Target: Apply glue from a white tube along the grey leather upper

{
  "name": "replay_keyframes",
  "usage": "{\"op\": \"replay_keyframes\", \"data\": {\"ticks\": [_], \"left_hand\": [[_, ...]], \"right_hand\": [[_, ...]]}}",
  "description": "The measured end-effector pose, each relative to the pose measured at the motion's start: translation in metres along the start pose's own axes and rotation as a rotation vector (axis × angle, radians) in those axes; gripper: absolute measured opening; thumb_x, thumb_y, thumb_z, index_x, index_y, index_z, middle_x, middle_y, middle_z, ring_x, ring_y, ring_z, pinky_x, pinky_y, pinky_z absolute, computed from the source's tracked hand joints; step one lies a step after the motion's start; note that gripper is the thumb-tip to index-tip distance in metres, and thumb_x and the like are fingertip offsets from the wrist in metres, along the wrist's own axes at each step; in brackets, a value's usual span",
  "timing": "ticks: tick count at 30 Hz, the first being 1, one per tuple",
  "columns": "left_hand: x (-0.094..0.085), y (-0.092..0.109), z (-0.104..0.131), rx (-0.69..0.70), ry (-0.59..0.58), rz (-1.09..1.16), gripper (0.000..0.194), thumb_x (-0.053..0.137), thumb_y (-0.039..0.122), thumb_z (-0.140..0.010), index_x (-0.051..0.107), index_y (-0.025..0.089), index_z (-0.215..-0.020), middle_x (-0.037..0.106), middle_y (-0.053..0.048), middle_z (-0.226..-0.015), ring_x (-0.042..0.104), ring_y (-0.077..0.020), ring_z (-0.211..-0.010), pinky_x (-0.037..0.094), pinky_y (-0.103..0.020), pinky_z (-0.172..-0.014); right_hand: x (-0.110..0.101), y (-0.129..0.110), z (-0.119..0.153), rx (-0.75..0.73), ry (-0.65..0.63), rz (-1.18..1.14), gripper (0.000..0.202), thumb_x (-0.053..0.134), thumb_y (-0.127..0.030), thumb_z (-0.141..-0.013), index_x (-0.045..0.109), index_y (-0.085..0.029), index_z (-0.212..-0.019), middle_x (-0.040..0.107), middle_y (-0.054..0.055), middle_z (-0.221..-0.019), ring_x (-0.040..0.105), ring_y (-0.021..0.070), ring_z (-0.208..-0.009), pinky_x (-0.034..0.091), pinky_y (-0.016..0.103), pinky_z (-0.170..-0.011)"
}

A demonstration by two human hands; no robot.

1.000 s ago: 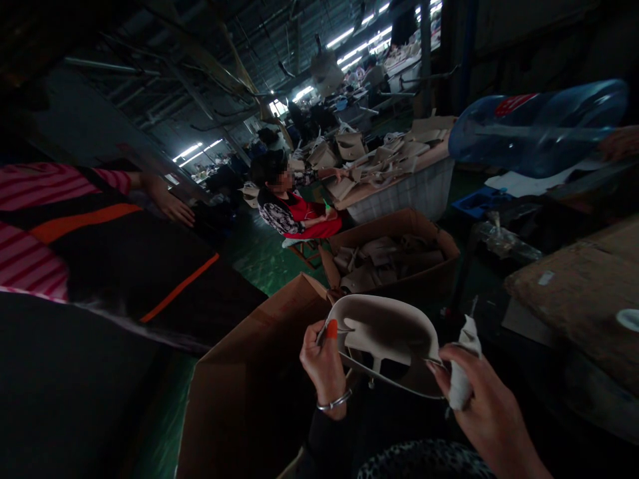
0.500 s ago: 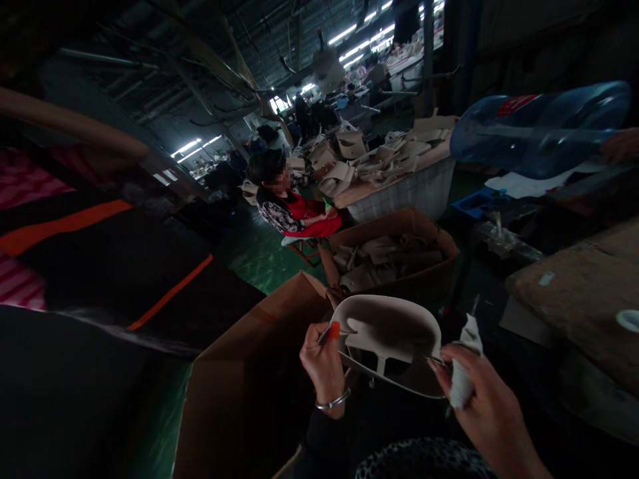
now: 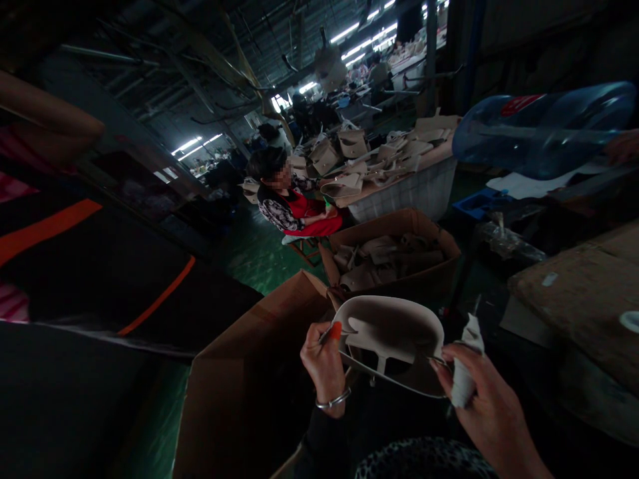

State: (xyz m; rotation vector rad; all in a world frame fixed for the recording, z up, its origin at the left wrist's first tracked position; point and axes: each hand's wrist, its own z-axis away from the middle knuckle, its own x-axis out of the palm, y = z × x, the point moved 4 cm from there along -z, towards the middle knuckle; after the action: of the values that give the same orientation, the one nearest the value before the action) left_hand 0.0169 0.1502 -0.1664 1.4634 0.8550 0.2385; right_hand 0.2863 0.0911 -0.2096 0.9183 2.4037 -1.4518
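A beige handbag, its flap curving up and its inside dark, is held up in front of me. My left hand grips its left edge, with an orange cover on one finger and a silver bangle at the wrist. A thin tool, partly hidden, also shows in that hand. My right hand is closed around a tool wrapped in white cloth. Its thumb and fingertip pinch close to the bag's right edge, at a thin metal tip; contact with the edge cannot be made out.
Below on the left stands a deep cardboard box; another box beyond holds beige pieces. A seated person works beside a table heaped with bags. A big blue bottle lies right, above a worn brown surface. Another person's arm is left.
My hands and the handbag stay almost still. The person at the left has shifted further left. By the table, the seated person's bag piece has tilted lower.
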Motion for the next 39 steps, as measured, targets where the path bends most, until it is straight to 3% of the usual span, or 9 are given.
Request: {"op": "replay_keyframes", "data": {"ticks": [17,39], "left_hand": [[-0.0012,0.0021,0.0015,-0.043,0.000,0.028,0.023,0.080,0.039,-0.070,0.070,0.018,-0.069,0.063,0.002,-0.066,0.051,-0.0150,-0.069,0.040,-0.026,-0.064],[0.0006,0.0047,0.0038,-0.111,0.032,0.023,0.028,0.079,0.043,-0.069,0.072,0.017,-0.075,0.067,0.000,-0.072,0.055,-0.0172,-0.073,0.042,-0.029,-0.068]], "right_hand": [[0.0022,0.0019,0.0016,0.029,-0.027,-0.031,0.019,0.059,-0.032,-0.105,0.060,-0.021,-0.120,0.067,0.004,-0.105,0.068,0.0131,-0.093,0.054,0.024,-0.084],[0.0016,0.0006,0.0025,0.023,-0.038,0.005,0.019,0.058,-0.037,-0.105,0.061,-0.021,-0.116,0.068,0.004,-0.102,0.071,0.0147,-0.088,0.057,0.025,-0.076]]}}
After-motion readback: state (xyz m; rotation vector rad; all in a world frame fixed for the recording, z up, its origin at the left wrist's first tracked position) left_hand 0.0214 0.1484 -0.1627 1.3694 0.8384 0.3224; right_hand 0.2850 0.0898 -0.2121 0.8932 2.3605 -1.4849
